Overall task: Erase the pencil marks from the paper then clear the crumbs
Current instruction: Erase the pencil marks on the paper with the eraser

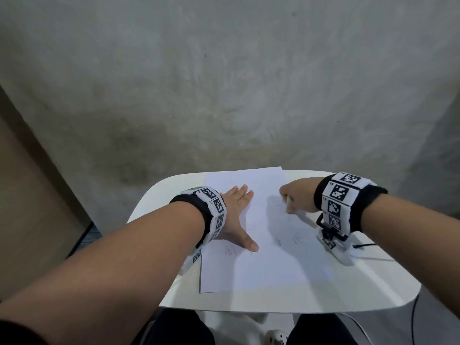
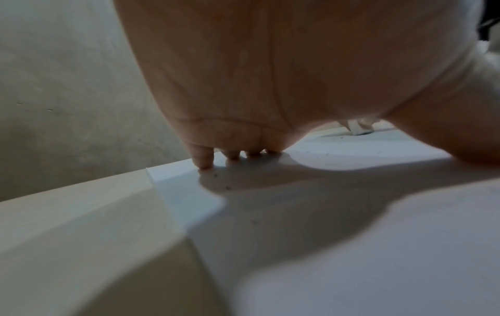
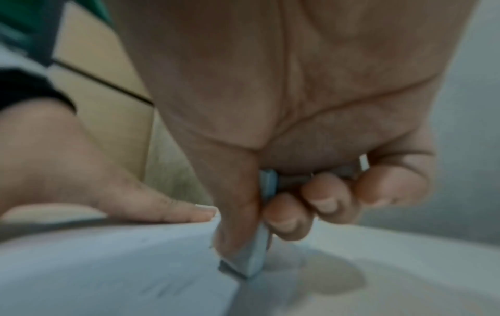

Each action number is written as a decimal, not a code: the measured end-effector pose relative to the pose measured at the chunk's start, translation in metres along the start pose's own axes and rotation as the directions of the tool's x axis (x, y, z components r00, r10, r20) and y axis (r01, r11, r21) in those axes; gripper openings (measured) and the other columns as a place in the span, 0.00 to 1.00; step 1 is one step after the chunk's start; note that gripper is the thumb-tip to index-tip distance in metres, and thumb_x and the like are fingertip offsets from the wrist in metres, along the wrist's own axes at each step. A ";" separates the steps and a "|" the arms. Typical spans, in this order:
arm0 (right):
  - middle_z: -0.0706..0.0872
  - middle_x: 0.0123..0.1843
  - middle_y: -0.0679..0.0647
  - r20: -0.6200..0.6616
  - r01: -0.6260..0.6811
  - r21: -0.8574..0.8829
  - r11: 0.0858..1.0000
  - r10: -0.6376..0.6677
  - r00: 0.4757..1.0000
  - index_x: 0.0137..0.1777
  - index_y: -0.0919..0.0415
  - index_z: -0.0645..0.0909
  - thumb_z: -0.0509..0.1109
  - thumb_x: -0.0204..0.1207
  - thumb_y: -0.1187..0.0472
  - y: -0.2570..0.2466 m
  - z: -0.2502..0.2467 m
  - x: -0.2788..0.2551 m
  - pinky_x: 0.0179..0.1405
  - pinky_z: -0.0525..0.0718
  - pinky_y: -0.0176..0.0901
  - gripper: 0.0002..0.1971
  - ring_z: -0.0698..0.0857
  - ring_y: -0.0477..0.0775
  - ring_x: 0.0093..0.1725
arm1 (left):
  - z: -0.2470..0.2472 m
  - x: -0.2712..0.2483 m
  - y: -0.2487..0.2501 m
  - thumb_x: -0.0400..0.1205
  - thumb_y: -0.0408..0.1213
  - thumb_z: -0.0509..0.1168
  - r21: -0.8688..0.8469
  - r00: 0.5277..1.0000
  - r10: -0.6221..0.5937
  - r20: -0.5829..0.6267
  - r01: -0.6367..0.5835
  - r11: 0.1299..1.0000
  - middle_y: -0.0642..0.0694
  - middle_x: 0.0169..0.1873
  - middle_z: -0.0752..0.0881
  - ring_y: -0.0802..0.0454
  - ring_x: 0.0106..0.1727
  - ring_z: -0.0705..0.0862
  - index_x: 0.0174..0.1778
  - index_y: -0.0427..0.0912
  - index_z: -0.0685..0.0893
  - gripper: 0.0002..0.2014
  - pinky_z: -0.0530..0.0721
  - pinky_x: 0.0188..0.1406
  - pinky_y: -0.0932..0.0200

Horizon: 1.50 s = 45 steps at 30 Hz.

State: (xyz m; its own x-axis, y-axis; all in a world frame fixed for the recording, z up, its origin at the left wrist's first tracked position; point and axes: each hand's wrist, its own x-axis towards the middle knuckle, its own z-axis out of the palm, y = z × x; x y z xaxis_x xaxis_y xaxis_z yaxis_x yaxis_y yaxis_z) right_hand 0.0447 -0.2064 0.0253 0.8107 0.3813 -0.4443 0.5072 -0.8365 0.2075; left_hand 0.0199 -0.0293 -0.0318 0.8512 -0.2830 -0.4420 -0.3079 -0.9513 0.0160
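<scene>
A white sheet of paper (image 1: 258, 235) lies on a small white table (image 1: 373, 277). Faint pencil marks (image 1: 230, 250) show near my left thumb, and more (image 1: 278, 241) toward the sheet's middle. My left hand (image 1: 237, 212) lies flat on the paper's left part, fingers straight and thumb spread, palm (image 2: 270, 74) arched above the sheet. My right hand (image 1: 295, 197) grips a pale grey-white eraser (image 3: 253, 258) between thumb and curled fingers, its tip down on the paper (image 3: 108, 267) near the right edge. Dark crumbs (image 2: 227, 188) speckle the sheet.
The table's rounded edges (image 1: 154, 192) drop off to a grey concrete floor (image 1: 224, 83). A brown panel (image 1: 29, 195) stands at the left. A black cable (image 1: 366, 245) trails from the right wrist camera. My dark-clad knees (image 1: 174, 329) sit under the near edge.
</scene>
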 end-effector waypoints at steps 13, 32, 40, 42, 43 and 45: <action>0.81 0.30 0.49 -0.129 0.005 0.703 0.711 0.122 0.984 0.45 0.57 0.84 0.70 0.76 0.60 0.045 0.003 0.000 0.34 0.78 0.36 0.03 0.77 0.49 0.28 | -0.009 -0.011 0.001 0.65 0.76 0.67 0.092 1.000 0.022 0.018 -0.024 0.995 0.49 0.84 0.30 0.52 0.84 0.32 0.85 0.47 0.32 0.67 0.37 0.83 0.43; 0.86 0.54 0.53 -0.045 0.139 0.090 0.986 -0.136 0.990 0.61 0.54 0.76 0.67 0.78 0.63 -0.017 0.013 -0.027 0.45 0.77 0.40 0.13 0.79 0.53 0.44 | -0.021 0.014 0.050 0.65 0.68 0.75 -0.068 0.998 0.070 0.004 -0.069 0.995 0.51 0.84 0.30 0.51 0.84 0.32 0.85 0.54 0.33 0.66 0.41 0.83 0.42; 0.84 0.61 0.57 -0.032 0.036 -0.007 0.999 -0.036 0.999 0.67 0.59 0.78 0.61 0.82 0.58 -0.017 0.005 -0.020 0.52 0.78 0.47 0.15 0.83 0.61 0.60 | -0.021 0.014 0.050 0.65 0.67 0.76 -0.080 0.997 0.083 -0.006 -0.083 0.993 0.51 0.84 0.32 0.49 0.85 0.33 0.85 0.54 0.33 0.67 0.42 0.83 0.39; 0.83 0.63 0.59 -0.047 0.114 0.059 0.992 -0.112 0.993 0.68 0.62 0.78 0.63 0.82 0.60 -0.023 0.007 -0.030 0.46 0.72 0.44 0.16 0.83 0.62 0.60 | -0.021 0.011 0.052 0.67 0.65 0.76 -0.095 0.998 0.062 -0.008 -0.063 0.993 0.53 0.84 0.32 0.51 0.84 0.32 0.84 0.52 0.32 0.66 0.41 0.82 0.42; 0.83 0.62 0.58 -0.038 0.121 0.089 0.989 -0.118 0.992 0.68 0.62 0.77 0.63 0.82 0.59 -0.019 0.007 -0.031 0.46 0.70 0.41 0.16 0.82 0.60 0.56 | -0.021 0.012 0.052 0.67 0.65 0.76 -0.082 0.998 0.064 -0.010 -0.065 0.995 0.53 0.84 0.32 0.52 0.84 0.32 0.84 0.50 0.32 0.67 0.41 0.82 0.43; 0.84 0.56 0.55 -0.030 0.043 0.089 0.995 -0.040 0.999 0.66 0.60 0.77 0.62 0.82 0.58 -0.007 0.003 -0.026 0.42 0.70 0.39 0.15 0.77 0.54 0.48 | -0.020 0.018 0.050 0.65 0.69 0.75 -0.041 0.997 0.079 0.004 -0.078 0.996 0.52 0.84 0.31 0.50 0.84 0.32 0.85 0.49 0.32 0.68 0.41 0.83 0.40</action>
State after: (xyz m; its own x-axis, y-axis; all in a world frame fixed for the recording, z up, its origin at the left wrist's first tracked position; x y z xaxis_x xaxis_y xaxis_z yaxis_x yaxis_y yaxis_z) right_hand 0.0196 -0.2117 0.0328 0.7978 0.4264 -0.4263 0.5135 -0.8510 0.1098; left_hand 0.0283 -0.0841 -0.0214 0.8228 -0.3564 -0.4427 -0.3560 -0.9304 0.0873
